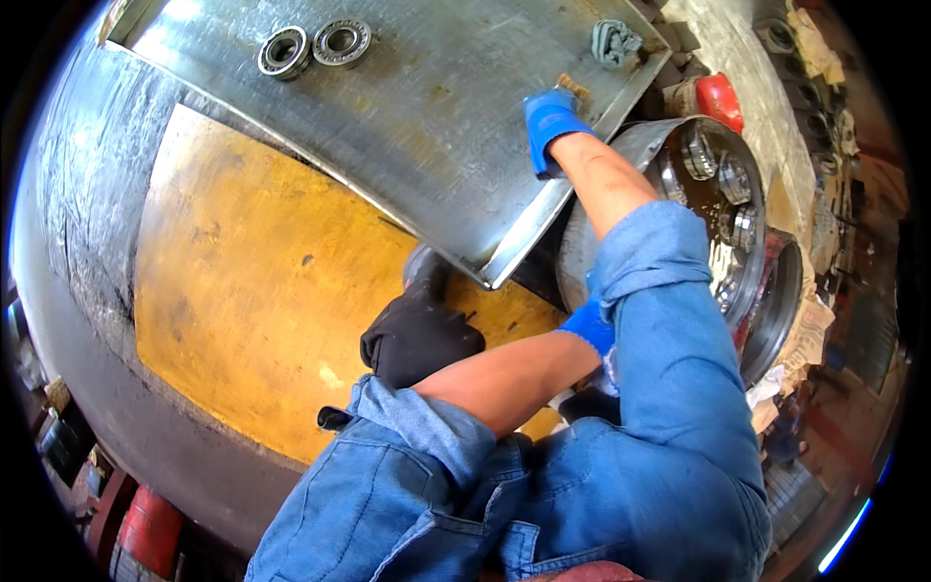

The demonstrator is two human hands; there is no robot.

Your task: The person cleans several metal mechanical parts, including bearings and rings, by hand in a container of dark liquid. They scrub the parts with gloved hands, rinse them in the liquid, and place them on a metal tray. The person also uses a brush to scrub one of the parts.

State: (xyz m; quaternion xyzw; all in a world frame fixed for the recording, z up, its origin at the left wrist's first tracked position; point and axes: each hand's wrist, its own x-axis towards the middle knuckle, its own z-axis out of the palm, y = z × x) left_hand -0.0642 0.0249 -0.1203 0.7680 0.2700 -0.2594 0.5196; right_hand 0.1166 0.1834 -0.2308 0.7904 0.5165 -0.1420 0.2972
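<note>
My right hand (555,124), in a blue glove, reaches over a shallow metal tray (436,136) near its right edge. Its fingers look closed on a small tan, bristly piece (572,86) that presses on the tray's floor; most of that piece is hidden. My left hand (593,330), also blue-gloved, is low beside the tray's near corner. My right sleeve covers much of it, so its fingers do not show. Two bearings, a left one (284,52) and a right one (341,43), lie side by side at the tray's far left. A crumpled grey-green rag (615,43) lies in its far right corner.
Right of the tray stands a round metal basin (621,155) with several shiny bearing rings (734,179) in dark liquid. Behind it is a red container (720,102). A worn yellow panel (252,281) lies left of me, with a black fabric-like thing (417,339) over it.
</note>
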